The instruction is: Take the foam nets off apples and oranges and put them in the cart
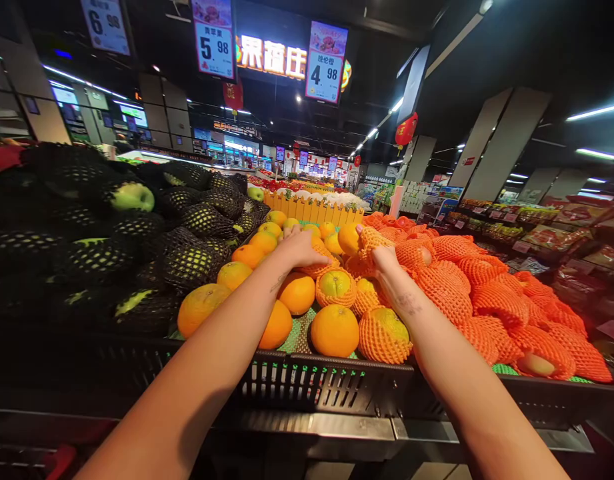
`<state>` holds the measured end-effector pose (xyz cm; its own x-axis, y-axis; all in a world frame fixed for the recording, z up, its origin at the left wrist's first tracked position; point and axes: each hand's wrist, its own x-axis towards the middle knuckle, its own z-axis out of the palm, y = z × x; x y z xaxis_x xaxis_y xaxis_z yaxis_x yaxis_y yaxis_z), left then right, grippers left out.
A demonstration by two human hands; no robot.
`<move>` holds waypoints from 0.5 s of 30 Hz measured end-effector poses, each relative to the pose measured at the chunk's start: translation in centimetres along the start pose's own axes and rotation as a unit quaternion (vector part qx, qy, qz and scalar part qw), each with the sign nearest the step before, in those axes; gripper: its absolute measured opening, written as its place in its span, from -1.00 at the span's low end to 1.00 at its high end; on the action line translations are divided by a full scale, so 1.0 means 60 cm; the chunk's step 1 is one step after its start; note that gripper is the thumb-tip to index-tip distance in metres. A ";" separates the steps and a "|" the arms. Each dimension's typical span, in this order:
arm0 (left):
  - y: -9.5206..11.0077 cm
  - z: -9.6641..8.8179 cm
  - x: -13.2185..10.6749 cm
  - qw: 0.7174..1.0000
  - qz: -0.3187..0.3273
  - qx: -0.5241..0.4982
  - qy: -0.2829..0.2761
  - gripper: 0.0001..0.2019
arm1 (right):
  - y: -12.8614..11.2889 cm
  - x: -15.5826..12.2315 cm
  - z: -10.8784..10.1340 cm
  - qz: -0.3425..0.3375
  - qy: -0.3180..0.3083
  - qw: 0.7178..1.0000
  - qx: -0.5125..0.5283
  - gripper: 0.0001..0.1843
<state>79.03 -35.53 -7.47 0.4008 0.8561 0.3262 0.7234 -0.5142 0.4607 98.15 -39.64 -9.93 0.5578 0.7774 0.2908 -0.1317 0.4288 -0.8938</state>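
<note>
My left hand (297, 247) reaches in over the oranges, fingers forward and thumb spread to the right. Its thumb lies by an orange in a foam net (317, 268), and part of the fingers is hidden behind the hand. An orange foam net sleeve (371, 241) is bunched around the fingers of my right hand (383, 259), which is closed on it. One fingertip shows past the net, touching or very near a bare orange (347, 239). Nearer me lie a bare orange (335, 331) and a netted orange (385, 335).
Dark-netted green fruit (197, 267) is heaped on the left, and fruit in red-orange nets (443, 288) on the right. The black crate's slotted front wall (307, 383) runs below my forearms. Behind the oranges stands a yellow picket divider (311, 208). Price signs (327, 63) hang overhead.
</note>
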 end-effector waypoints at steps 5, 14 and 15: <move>0.000 0.016 0.006 0.947 0.208 -0.242 0.041 -0.04 | -0.023 -0.035 0.025 0.057 -0.095 0.994 0.000 -0.65; -0.003 0.015 0.016 0.917 0.183 -0.328 0.137 -0.40 | -0.013 -0.015 0.023 0.037 -0.181 0.983 -0.005 -0.74; -0.002 0.014 0.017 0.910 0.168 -0.346 0.157 -0.43 | -0.015 -0.015 0.022 0.040 -0.195 0.980 -0.004 -0.77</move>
<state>79.84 -34.57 -7.90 0.2755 0.6431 0.7145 0.0195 -0.7468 0.6647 96.67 -40.09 -8.94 0.1900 0.9261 0.3258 -0.1547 0.3559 -0.9216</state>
